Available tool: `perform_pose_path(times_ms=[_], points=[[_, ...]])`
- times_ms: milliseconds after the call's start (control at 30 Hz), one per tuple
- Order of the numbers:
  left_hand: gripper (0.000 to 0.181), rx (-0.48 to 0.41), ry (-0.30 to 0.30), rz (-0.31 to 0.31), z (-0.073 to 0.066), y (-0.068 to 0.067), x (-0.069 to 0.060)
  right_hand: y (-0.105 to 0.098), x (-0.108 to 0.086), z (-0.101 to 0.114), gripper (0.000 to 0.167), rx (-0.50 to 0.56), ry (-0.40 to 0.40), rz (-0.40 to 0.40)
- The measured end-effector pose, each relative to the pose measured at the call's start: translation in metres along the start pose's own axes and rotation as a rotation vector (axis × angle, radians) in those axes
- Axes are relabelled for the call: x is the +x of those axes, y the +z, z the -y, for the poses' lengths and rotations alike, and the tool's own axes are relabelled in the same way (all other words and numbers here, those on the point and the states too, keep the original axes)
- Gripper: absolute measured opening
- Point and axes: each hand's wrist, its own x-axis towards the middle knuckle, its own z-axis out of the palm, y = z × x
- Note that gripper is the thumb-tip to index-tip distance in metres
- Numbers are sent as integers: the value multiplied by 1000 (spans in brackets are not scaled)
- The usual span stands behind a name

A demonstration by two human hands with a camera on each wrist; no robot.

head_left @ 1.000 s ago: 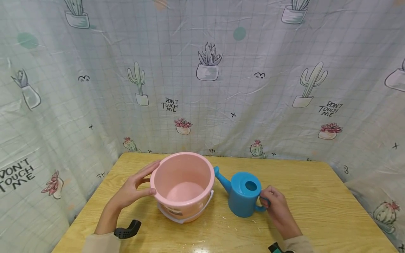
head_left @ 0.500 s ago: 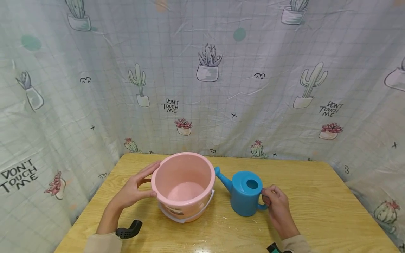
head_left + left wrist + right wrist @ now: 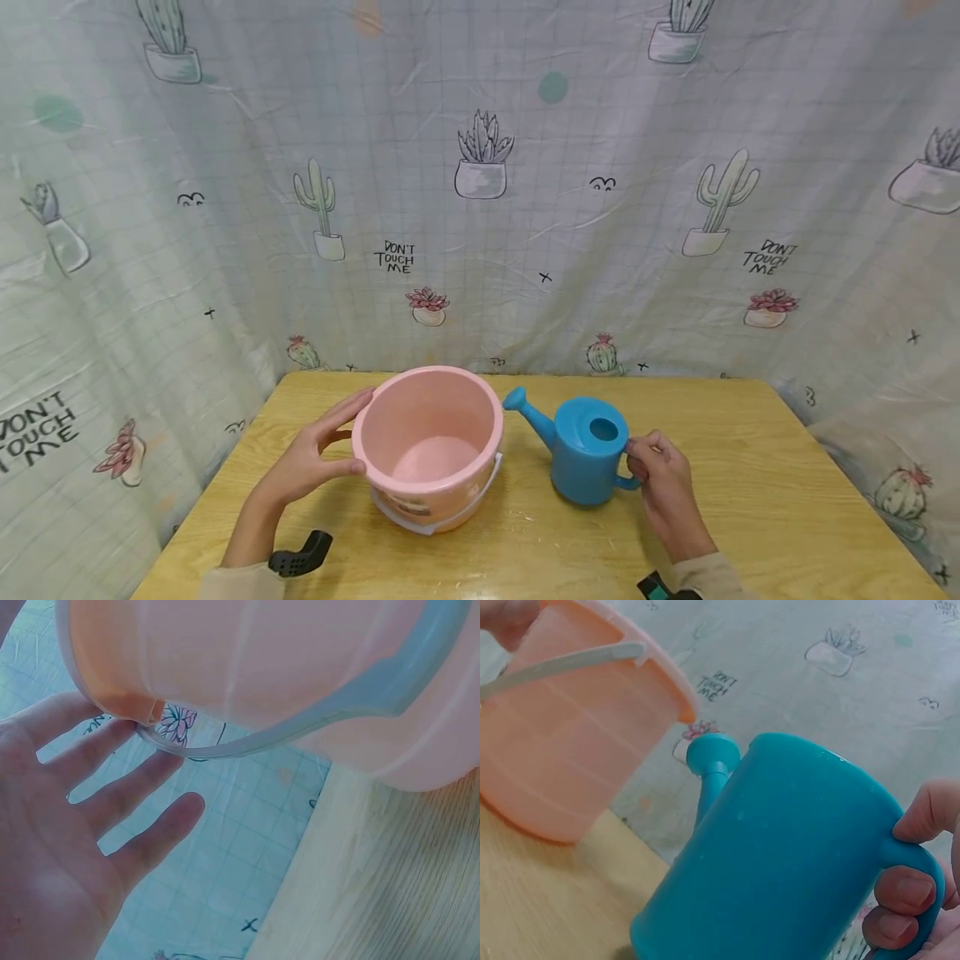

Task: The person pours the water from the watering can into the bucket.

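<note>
A pink bucket (image 3: 427, 492) stands on the table at centre left, its pale handle (image 3: 461, 512) hanging at the front. My left hand (image 3: 303, 467) rests against the left side of the bucket's rim, thumb and fingers spread apart. In the left wrist view its fingers (image 3: 146, 832) look nearly straight, some touching the rim. To the right of the bucket is a blue watering can (image 3: 585, 458), its spout (image 3: 536, 417) pointing at the bucket with a small gap. My right hand (image 3: 663, 483) grips the can's handle (image 3: 926, 877), fingers curled through the loop. Whether the can's base touches the table is hard to tell.
The wooden table (image 3: 772, 508) extends to both sides of the two vessels. Some small wet-looking glints lie on it in front. A patterned curtain (image 3: 562, 292) hangs behind and around the table.
The watering can has moved slightly rightward and up in view with my right hand, its spout parting from the bucket's rim. My left hand stays at the bucket. The head view has shifted a little.
</note>
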Motion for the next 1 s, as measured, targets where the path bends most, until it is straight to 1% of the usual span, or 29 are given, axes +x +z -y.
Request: perform_pose_path(times_ms=[233,433,567,800,1000], points=[[88,21,3,-16,-1,-2,0,2,0,12,25,-21,11,-5],[87,53,-17,-21,-1,-2,2,3,-3,20,25,18,-6,5],[86,55,-25,-27,-2,1,1,3,-5,23,26,30,-15,2],[86,95,-10,-35,-3,7,2,5,-9,29,28,19,-18,-8],[87,101,-9,-46,-5,13,5,6,-15,36,27,21,-32,3]])
